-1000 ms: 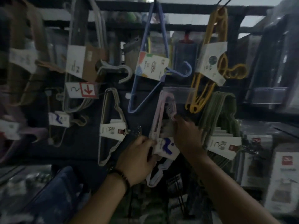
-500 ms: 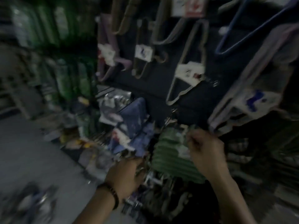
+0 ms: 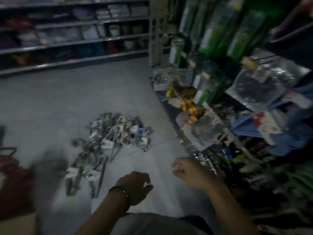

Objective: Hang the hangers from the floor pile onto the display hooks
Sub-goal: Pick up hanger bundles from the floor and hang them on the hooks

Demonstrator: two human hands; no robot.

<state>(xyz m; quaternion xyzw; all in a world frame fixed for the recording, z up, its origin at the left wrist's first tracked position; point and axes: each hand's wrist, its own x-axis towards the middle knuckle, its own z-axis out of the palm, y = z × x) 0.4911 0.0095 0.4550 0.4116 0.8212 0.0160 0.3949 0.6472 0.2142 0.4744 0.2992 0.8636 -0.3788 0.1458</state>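
Turn from the display hooks back towards the floor.
The left hand (image 3: 135, 185) and right hand (image 3: 188, 173), busy at the hooks a second ago, now hang loosely curled and empty. The hanger pile (image 3: 115, 138) lies on the floor (image 3: 101, 92) ahead-left of the left hand, so another pickup looks due.

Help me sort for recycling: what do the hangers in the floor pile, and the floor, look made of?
The hanger pile looks mostly plastic: pale beige, grey and bluish frames with a matte surface, bearing white card tags; blur leaves metal parts possible. The floor looks like smooth pale grey tile, given a thin joint line, perhaps polished concrete.
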